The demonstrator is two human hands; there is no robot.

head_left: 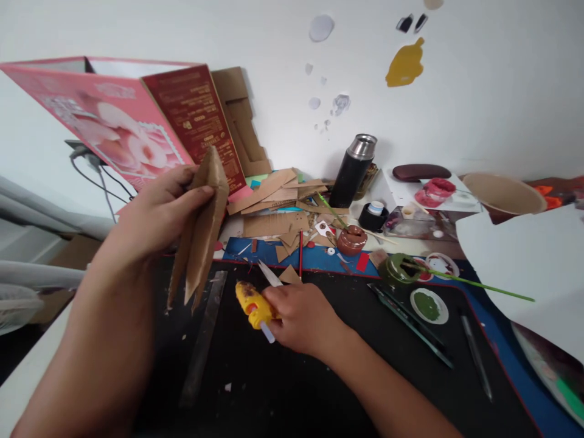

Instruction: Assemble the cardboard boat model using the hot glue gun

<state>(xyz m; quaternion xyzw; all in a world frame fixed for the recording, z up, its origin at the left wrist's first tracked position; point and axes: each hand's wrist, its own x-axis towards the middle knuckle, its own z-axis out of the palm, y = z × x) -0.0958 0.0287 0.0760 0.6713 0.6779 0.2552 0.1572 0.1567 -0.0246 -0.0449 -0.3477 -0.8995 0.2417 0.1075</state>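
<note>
Head view, left hand: The left hand (157,210) is raised over the left of the mat, thumb and fingers clamped on the folded cardboard piece.
Cardboard: The folded cardboard piece (207,234) hangs in the air before the pink box (132,137), its panels slanting downward, their lower ends near the ruler (204,337).
Right hand: Well apart from the left, the right hand (303,319) is wrapped around the yellow glue gun.
Glue gun: The yellow glue gun (259,312) sits just above the black mat (255,392), a translucent stick jutting from its near end; contact with the mat cannot be told.
Behind: Cardboard scraps (274,224) lie heaped beside an upright black flask (349,179).
Right side: A green paint jar (396,271) stands near a dish of green paint (429,306).
</note>
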